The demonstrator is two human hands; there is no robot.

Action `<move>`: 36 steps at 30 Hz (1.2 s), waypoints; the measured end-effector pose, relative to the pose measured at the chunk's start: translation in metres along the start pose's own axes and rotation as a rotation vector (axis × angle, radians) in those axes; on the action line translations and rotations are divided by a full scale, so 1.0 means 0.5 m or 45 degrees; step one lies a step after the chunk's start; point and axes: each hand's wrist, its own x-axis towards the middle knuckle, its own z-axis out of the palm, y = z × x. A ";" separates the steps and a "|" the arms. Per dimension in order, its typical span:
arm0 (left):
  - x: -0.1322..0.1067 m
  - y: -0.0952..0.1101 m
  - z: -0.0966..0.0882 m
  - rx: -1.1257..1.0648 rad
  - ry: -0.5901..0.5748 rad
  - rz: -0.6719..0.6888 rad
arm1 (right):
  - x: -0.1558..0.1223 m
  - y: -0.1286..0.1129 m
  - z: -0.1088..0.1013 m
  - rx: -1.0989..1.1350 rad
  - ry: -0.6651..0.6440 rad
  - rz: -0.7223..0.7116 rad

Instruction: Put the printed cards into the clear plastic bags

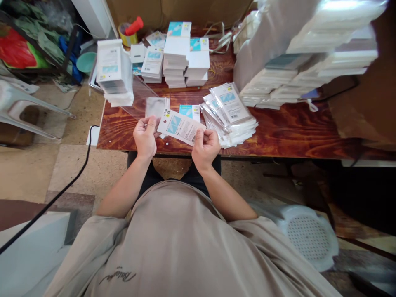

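Note:
Both my hands hold one flat white packet (180, 126) with a blue picture and a yellow sticker, above the near edge of the wooden table (278, 136). My left hand (144, 138) pinches its left end, fingers closed, and also touches a clear plastic sleeve (155, 108) lying behind it. My right hand (205, 147) grips the packet's right end with thumb and fingers closed. A second similar packet (190, 110) lies flat on the table just beyond.
A heap of bagged packets (230, 113) lies right of my hands. Stacks of white boxes (185, 55) stand at the back, another stack (113, 70) at the left. A tape roll (128, 33), a white stool (309, 235) and a black cable (62, 189) are nearby.

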 end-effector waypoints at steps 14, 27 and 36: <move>-0.062 -0.008 0.006 -0.170 -0.128 -0.139 | -0.005 0.028 0.004 0.413 -0.432 0.292; -0.068 0.006 -0.005 0.445 -0.563 -0.314 | 0.056 -0.006 0.003 0.176 -0.537 0.226; 0.143 0.023 -0.046 1.490 0.030 0.247 | 0.308 0.047 -0.153 -0.885 0.232 -0.056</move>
